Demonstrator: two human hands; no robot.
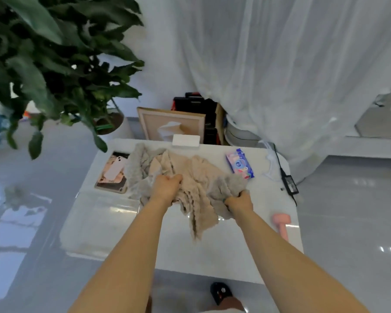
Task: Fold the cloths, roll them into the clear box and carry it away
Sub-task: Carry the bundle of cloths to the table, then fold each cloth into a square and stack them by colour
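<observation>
A crumpled heap of cloths lies on the white table (212,251): beige ribbed cloth (196,177) in the middle, grey fluffy cloth (137,168) at the left and more grey cloth (226,186) at the right. My left hand (167,186) is closed on the beige cloth at the heap's centre. At the right end, my right hand (238,201) grips the grey cloth. A clear box (102,220) stands on the table's left front part, beside the heap and hard to make out.
On the table: a phone on a tray (113,172) at left, a white box (186,141) at the back, a wipes pack (239,163), a black charger with cable (290,184) and a pink dumbbell (281,223) at right. A large plant (54,64) overhangs the left. Curtain behind.
</observation>
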